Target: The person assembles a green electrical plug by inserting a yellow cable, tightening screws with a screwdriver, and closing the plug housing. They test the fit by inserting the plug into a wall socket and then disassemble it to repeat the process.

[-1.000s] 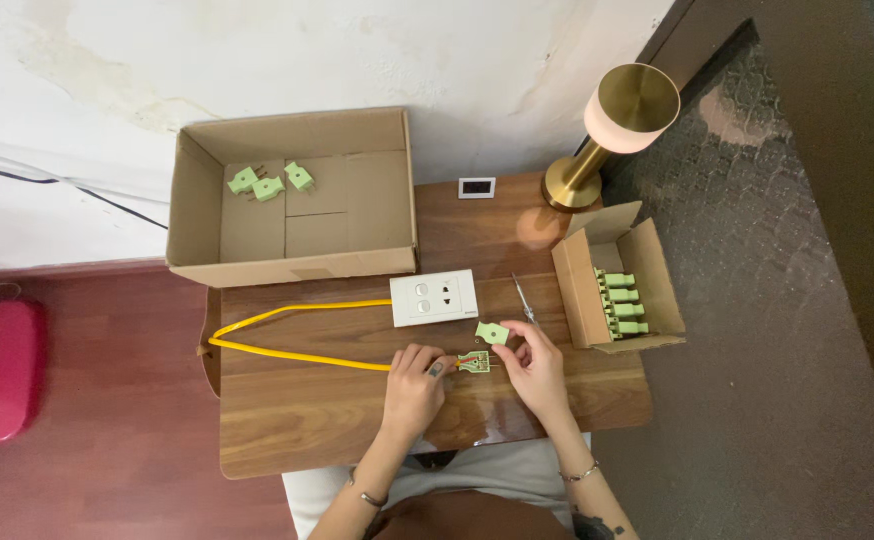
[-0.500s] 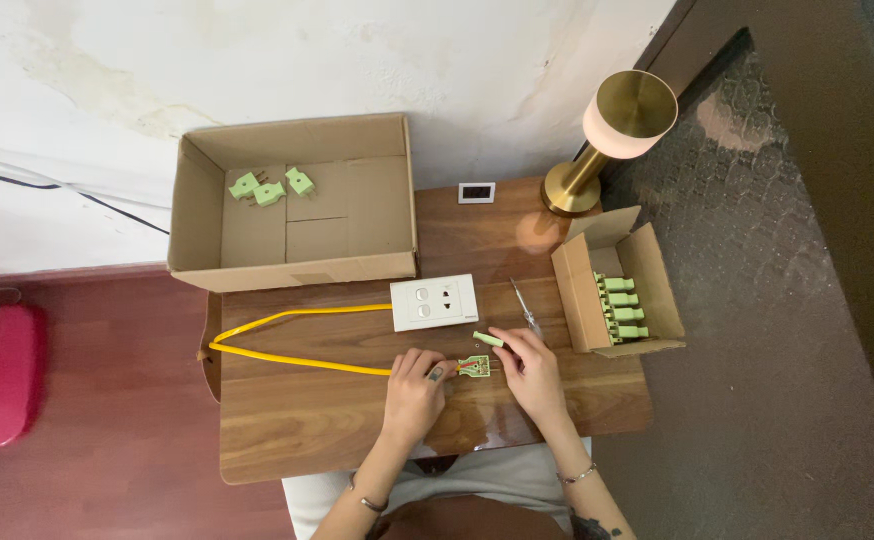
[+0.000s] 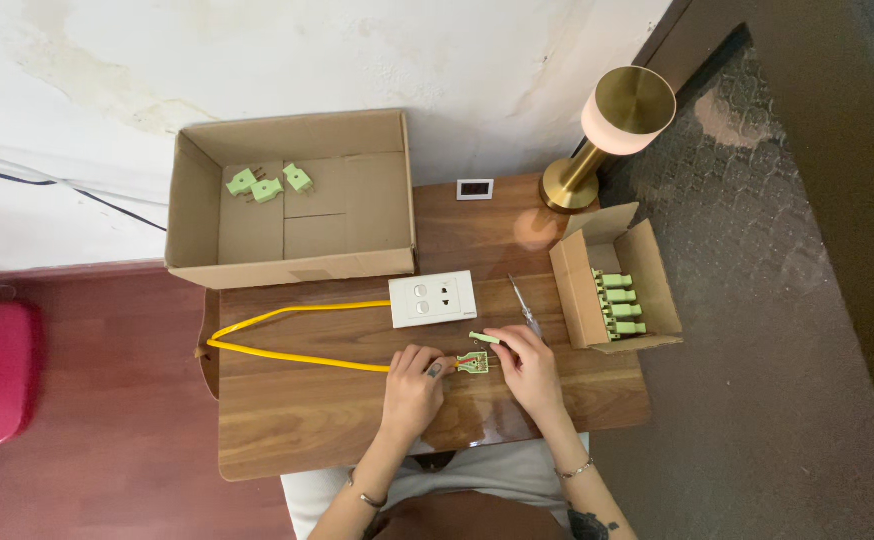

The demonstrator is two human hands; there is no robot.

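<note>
My left hand point(image 3: 414, 382) pinches the end of a yellow cable point(image 3: 287, 355) where it enters an open green plug body point(image 3: 473, 362) lying on the wooden table point(image 3: 307, 430). My right hand point(image 3: 529, 368) sits just right of the plug and holds a small green plug cover point(image 3: 484, 338) above it. The cable loops left across the table and runs back to a white wall socket plate point(image 3: 433, 298).
A large cardboard box point(image 3: 297, 200) at the back left holds three green plugs point(image 3: 267, 184). A small cardboard box point(image 3: 612, 280) at the right holds several green plugs. A screwdriver point(image 3: 525, 305), a gold lamp point(image 3: 607, 130) and a small white display point(image 3: 475, 188) also stand on the table.
My right hand has brought the green cover down and left, closer to the plug body. My left hand has stayed on the cable end.
</note>
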